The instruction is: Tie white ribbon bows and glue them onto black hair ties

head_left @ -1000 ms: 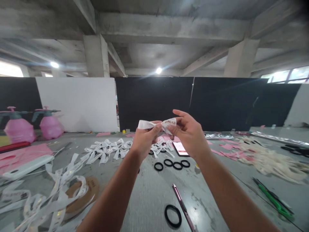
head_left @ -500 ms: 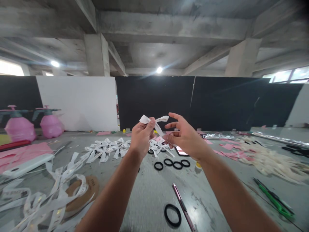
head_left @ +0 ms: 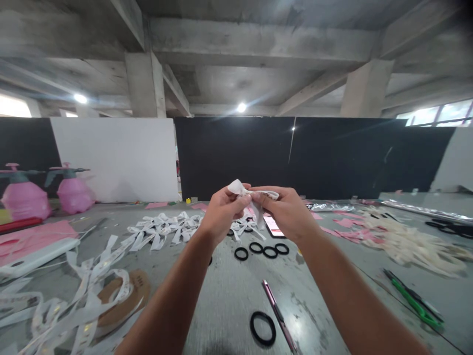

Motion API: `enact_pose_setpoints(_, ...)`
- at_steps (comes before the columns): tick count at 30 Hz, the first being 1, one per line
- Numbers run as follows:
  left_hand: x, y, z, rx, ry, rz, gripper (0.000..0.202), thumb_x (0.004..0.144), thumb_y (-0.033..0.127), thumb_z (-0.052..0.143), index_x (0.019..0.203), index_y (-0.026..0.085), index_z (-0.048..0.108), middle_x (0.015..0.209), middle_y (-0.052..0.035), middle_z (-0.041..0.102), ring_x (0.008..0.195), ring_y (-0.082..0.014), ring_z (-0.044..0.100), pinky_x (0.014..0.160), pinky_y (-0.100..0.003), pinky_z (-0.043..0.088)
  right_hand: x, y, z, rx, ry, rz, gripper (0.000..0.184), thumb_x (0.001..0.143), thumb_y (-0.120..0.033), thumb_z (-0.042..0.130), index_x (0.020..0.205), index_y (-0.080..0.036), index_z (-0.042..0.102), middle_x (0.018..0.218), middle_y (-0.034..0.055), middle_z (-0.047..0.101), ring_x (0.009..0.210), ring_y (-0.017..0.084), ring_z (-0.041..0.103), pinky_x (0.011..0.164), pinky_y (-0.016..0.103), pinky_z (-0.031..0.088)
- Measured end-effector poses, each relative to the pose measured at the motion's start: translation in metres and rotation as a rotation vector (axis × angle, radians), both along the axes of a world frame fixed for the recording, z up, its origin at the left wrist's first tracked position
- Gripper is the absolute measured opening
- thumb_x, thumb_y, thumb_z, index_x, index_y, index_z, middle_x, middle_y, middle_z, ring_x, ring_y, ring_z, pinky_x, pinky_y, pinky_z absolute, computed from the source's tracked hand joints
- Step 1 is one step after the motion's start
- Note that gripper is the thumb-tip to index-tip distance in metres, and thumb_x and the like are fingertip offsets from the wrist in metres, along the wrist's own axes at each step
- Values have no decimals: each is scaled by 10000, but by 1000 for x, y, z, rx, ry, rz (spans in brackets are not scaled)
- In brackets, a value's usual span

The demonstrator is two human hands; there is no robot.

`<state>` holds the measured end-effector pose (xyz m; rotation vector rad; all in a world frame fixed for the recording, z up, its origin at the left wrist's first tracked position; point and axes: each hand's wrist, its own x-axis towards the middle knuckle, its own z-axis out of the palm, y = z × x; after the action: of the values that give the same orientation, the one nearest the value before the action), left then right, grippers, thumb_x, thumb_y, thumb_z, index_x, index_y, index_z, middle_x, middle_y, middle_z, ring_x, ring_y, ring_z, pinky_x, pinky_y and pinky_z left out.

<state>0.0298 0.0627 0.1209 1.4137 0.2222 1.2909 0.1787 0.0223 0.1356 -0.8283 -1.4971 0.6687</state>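
Note:
Held up above the table is a white ribbon bow (head_left: 236, 187) with faint print on it. My left hand (head_left: 226, 209) pinches it near its knot. From the other side, my right hand (head_left: 283, 209) is closed on the bow's right loop, thumb and fingers meeting close to the left thumb. A ribbon tail hangs down between the hands. Below and beyond lies a pile of white ribbon bows (head_left: 162, 228). Several black rings (head_left: 269, 252) lie on the table under the hands, with one more black ring (head_left: 262, 328) nearer to me.
A pink utility knife (head_left: 277, 313) lies in front. At left are loose white ribbon (head_left: 86, 296), a cardboard spool (head_left: 142, 291) and pink spray bottles (head_left: 74, 193). Green-handled scissors (head_left: 414, 301) and a cream strip heap (head_left: 417, 246) lie at right. A phone (head_left: 272, 227) sits behind my right hand.
My right hand, open beside the bow before, has moved left and closed on its right loop. The left hand still pinches the bow and has shifted slightly right.

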Motion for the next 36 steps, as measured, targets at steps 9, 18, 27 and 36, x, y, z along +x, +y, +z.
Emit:
enact_pose_setpoints(9,10,-4,3,-95,-128,229,261,806,411,674,822,152,694,546,41,438,411,-37,281,415,-215,178,-10,-2,-2,30,43,-116,232,765,-398,728,935,-250,782,830,37,762,822,229,696,753,408,567)
enact_pose_setpoints(18,13,-8,10,-233,-412,429,249,860,396,639,767,168,610,511,57,411,404,-62,379,413,-213,293,-29,-1,-16,242,-58,-297,169,811,-324,680,927,-252,781,921,44,771,826,236,724,764,398,575)
enact_pose_setpoints(27,10,2,-1,-10,-108,242,333,814,435,682,981,151,634,698,-3,541,534,-68,430,485,-203,331,-12,-2,-3,276,-127,-363,145,803,-303,680,858,-220,786,866,53,765,779,192,687,688,324,526)
enact_pose_setpoints(36,-3,-1,2,300,325,201,602,849,269,622,1375,147,356,868,-55,570,744,-157,549,690,-294,457,0,1,2,68,-136,-52,295,833,-443,638,962,-203,749,676,21,663,568,128,549,532,284,420)
